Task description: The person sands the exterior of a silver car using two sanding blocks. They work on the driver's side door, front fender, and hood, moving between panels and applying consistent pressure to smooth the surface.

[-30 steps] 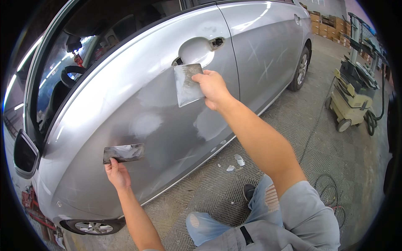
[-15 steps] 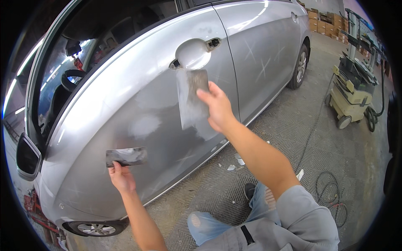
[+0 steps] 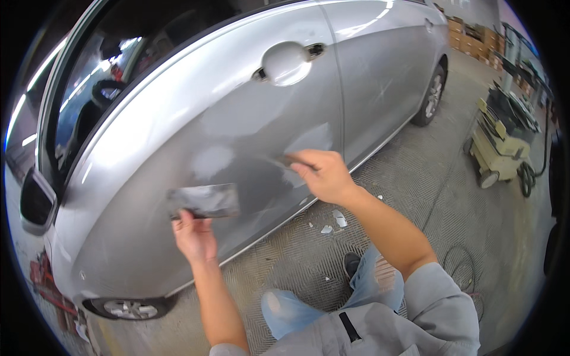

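My left hand (image 3: 199,242) grips a dark rectangular putty spreader (image 3: 208,200) by its lower edge, thumb on the face. Light grey paste is smeared over that face. My right hand (image 3: 325,175) is closed on a second flat spreader (image 3: 284,159), seen nearly edge-on and blurred. Both hands are in front of the silver car's front door (image 3: 136,237). Dull grey sanded areas and paler filler patches (image 3: 215,160) cover its middle. Above my right hand is the round handle recess (image 3: 286,63), with its handle off. Whether the right spreader touches the panel I cannot tell.
A wheeled cream-coloured machine (image 3: 497,151) with hoses stands at the right. A cable (image 3: 460,261) lies coiled on the patterned floor. Pale scraps (image 3: 339,218) lie beside the sill. The side mirror (image 3: 39,200) sticks out at left. Cardboard boxes (image 3: 472,43) are stacked far back.
My right hand has moved down from below the handle recess, its spreader turning from face-on to edge-on. My left hand has shifted right and slightly up with its spreader. The view has shifted slightly.
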Motion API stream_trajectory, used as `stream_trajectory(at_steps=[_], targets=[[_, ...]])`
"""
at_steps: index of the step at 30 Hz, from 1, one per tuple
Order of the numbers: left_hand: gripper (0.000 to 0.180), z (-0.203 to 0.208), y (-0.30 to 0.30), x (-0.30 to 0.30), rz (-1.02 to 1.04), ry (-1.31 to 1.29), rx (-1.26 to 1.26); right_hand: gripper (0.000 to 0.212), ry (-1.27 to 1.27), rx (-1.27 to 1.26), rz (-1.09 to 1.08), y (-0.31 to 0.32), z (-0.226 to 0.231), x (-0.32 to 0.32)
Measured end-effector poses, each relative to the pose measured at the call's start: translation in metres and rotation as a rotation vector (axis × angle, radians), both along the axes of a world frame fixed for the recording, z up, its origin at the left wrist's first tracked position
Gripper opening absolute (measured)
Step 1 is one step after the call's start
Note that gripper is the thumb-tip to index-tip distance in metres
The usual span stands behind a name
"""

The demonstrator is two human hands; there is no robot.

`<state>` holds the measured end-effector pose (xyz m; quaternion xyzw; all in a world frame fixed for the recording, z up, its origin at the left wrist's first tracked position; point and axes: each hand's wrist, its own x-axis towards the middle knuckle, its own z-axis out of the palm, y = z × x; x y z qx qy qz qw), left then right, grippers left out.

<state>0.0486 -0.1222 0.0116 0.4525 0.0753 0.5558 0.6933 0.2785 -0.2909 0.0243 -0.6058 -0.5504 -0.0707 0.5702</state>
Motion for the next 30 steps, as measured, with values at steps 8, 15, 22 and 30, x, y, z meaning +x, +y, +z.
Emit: stream_trajectory(at_steps=[8,15,22,30], targets=[[0.015,-0.065,-0.046,0.022,-0.017,0.075,-0.158,0.013,0.207,-0.132,0.342,0.0,-0.026,-0.034],[0.016,-0.065,-0.035,-0.006,-0.017,0.033,-0.242,0.017,0.586,-0.129,0.193,0.001,-0.041,-0.014],[0.013,-0.08,-0.071,0.015,-0.048,0.207,-0.263,0.016,0.74,-0.128,0.462,-0.003,-0.049,-0.039],[0.015,-0.081,-0.026,-0.013,-0.033,0.012,-0.114,0.028,0.876,-0.389,0.501,-0.021,-0.054,-0.019]])
